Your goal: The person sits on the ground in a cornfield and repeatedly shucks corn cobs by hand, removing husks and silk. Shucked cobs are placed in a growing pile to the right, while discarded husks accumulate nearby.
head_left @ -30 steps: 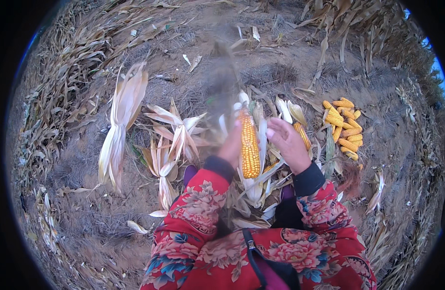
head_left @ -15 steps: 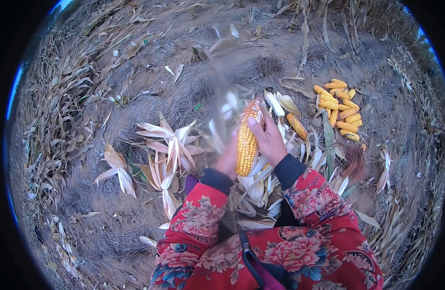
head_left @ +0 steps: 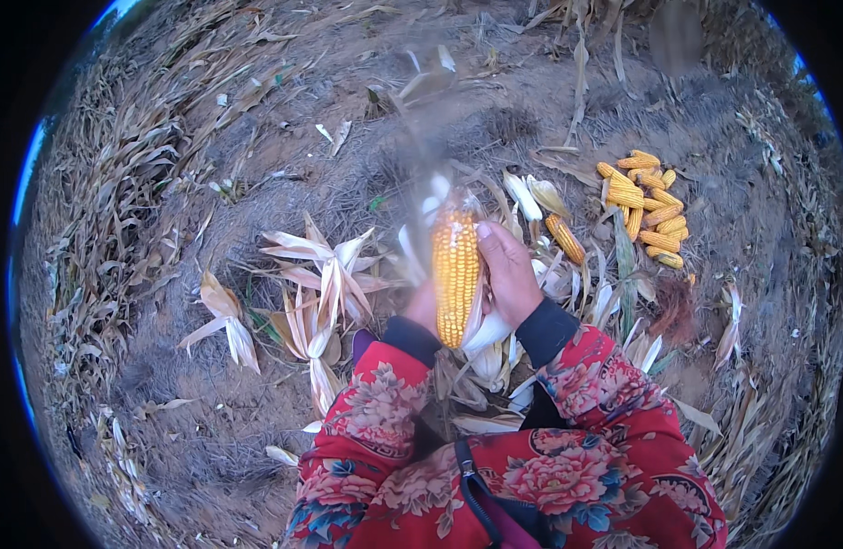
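Observation:
A yellow ear of corn (head_left: 455,279) stands nearly upright between my hands, its kernels bare and a frayed, silky tip at the top. Along its lower right side hangs pale husk (head_left: 486,331). My right hand (head_left: 511,279) is closed at the ear's right side, thumb up against its edge, with the husk just beneath. From the left, my left hand (head_left: 422,306) reaches behind the ear and holds it; a blurry smear and the ear cover its fingers. Loose husks (head_left: 495,364) lie below both hands.
A pile of bare yellow ears (head_left: 648,206) lies at the right. Nearer is a single ear (head_left: 565,238) beside a pale husked one (head_left: 522,195). Opened dry husks (head_left: 335,274) are spread at the left, and reddish corn silk (head_left: 672,306) lies right. Dry stalks (head_left: 110,238) line the left side.
The ear has shifted slightly left and down and turned more upright. My right hand has slid from near its tip down to its side, and pale husk now shows under that hand.

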`<move>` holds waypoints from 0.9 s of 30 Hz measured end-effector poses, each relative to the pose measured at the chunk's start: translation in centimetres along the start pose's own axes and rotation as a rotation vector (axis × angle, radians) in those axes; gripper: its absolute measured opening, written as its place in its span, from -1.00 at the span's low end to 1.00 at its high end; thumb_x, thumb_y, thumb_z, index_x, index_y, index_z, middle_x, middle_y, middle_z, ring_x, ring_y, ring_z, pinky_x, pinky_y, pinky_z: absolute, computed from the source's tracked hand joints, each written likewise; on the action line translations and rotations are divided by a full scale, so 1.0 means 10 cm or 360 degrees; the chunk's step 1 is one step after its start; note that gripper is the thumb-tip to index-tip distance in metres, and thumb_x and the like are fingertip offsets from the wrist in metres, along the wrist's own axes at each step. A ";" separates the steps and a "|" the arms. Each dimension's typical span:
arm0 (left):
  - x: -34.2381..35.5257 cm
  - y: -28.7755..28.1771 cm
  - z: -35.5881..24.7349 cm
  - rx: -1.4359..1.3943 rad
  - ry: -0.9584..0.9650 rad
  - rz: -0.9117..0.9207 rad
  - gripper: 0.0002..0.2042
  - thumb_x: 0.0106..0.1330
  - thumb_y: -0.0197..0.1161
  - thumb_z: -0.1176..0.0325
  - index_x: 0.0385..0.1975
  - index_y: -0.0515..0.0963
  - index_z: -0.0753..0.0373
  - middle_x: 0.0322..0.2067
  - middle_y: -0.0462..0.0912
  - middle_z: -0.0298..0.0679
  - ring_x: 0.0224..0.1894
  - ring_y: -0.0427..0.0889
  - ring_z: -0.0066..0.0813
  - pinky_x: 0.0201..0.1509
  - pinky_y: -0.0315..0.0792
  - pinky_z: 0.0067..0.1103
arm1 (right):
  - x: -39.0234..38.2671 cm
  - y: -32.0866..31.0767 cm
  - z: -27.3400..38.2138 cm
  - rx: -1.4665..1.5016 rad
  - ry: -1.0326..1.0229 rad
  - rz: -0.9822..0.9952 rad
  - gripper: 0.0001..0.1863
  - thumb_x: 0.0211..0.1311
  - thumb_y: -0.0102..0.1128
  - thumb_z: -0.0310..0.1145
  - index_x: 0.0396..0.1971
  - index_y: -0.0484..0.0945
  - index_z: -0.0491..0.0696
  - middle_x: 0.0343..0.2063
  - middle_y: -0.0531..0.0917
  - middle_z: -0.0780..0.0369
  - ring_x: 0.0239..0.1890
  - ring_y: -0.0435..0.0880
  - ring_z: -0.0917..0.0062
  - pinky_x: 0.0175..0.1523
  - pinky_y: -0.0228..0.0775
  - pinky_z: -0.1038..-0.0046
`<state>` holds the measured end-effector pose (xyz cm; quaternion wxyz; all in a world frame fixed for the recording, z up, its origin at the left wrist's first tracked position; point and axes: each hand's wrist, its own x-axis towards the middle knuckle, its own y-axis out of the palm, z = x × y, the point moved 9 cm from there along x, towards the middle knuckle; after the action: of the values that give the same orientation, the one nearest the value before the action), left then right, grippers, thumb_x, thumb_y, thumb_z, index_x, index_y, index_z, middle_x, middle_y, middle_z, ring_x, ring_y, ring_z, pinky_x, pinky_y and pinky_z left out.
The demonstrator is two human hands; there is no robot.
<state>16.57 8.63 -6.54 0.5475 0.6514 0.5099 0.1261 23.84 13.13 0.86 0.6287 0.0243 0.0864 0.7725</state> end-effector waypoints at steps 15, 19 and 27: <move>-0.08 0.24 -0.15 0.0065 0.0293 -0.0042 -0.47 0.43 0.04 -0.01 0.20 0.34 0.28 -0.01 0.58 -0.19 -0.07 0.63 -0.39 0.06 0.52 -0.44 | 0.13 -0.30 -0.39 0.0959 0.0306 -0.0176 -0.81 0.44 0.01 -0.35 -0.16 0.53 -0.14 -0.25 0.67 0.25 -0.22 0.66 0.59 -0.04 0.52 0.51; -0.20 0.30 -0.27 0.1136 0.0742 -0.0235 -0.36 0.13 0.46 0.23 0.18 0.33 0.28 0.02 0.52 -0.32 0.03 0.51 -0.56 0.16 0.37 -0.57 | 0.12 -0.20 -0.32 0.1149 0.0402 -0.0336 -0.82 0.45 -0.02 -0.36 -0.24 0.51 -0.14 -0.29 0.64 0.22 -0.27 0.64 0.56 -0.09 0.52 0.47; -0.23 0.25 -0.31 0.0928 0.0724 -0.0199 -0.33 0.08 0.44 0.39 0.22 0.30 0.29 0.05 0.49 -0.30 0.07 0.49 -0.52 0.21 0.34 -0.53 | 0.15 -0.30 -0.25 0.1227 0.0339 -0.0222 -0.82 0.42 0.06 -0.29 -0.21 0.50 -0.10 -0.38 0.60 0.28 -0.33 0.59 0.58 -0.15 0.49 0.49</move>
<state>14.62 8.83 -2.41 0.2183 0.7029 0.6718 0.0833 26.03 14.87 -2.18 0.6119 0.1722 0.4359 0.6372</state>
